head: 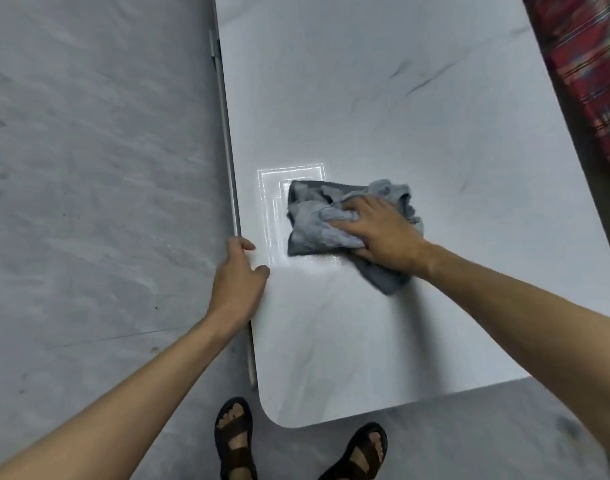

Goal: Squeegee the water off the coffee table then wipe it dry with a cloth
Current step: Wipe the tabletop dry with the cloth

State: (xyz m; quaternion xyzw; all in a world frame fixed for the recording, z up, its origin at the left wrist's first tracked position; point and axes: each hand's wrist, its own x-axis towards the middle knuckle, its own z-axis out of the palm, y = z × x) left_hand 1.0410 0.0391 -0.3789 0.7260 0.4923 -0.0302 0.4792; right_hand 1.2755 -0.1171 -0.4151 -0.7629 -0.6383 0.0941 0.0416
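Note:
The white marble-look coffee table point(383, 98) fills the middle of the head view. A crumpled grey cloth point(314, 223) lies on its left half, and my right hand point(379, 233) presses flat on top of it with fingers spread. A bright wet sheen with a ceiling-light reflection point(272, 216) shows just left of the cloth. My left hand point(239, 278) rests on the table's left edge, thumb on top and fingers curled over the rim. No squeegee is visible.
Grey marbled floor point(99, 168) lies to the left. A red patterned fabric point(594, 74) runs along the table's far right side. My two feet in dark sandals point(234, 441) stand at the table's rounded near corner.

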